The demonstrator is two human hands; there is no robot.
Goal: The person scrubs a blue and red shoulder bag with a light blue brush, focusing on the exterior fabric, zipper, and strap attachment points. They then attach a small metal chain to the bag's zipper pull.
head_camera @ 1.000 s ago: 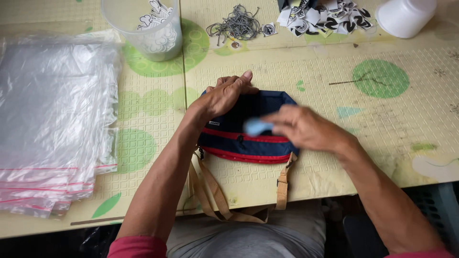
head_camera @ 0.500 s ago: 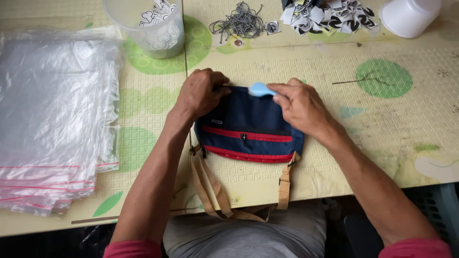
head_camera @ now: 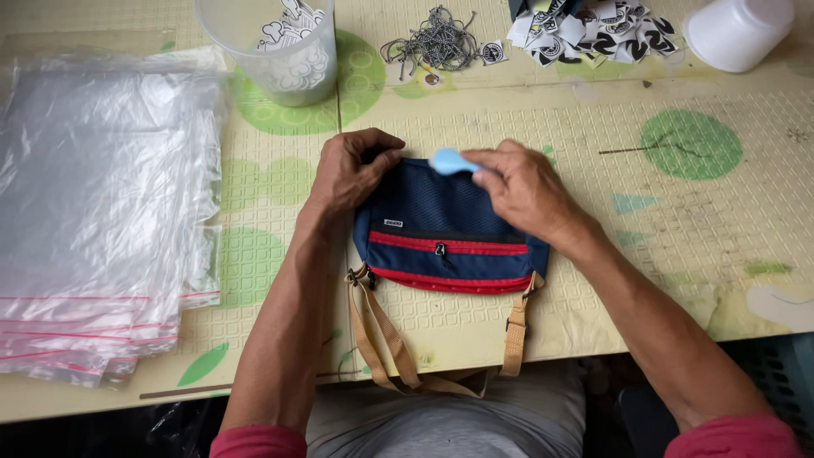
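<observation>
Resting on one navy pouch (head_camera: 445,229), two hands (head_camera: 352,170) (head_camera: 521,187), right pinching one blue tool (head_camera: 448,160).

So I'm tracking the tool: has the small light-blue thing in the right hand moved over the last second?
Yes. The light-blue thing in the right hand went from mid-pouch to the navy pouch's top edge, toward the clear tub.

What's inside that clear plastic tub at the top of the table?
The clear plastic tub holds black-and-white paper tags, piled loosely. Its frosted wall blurs the lower ones, so whether anything else lies beneath cannot be seen.
</observation>
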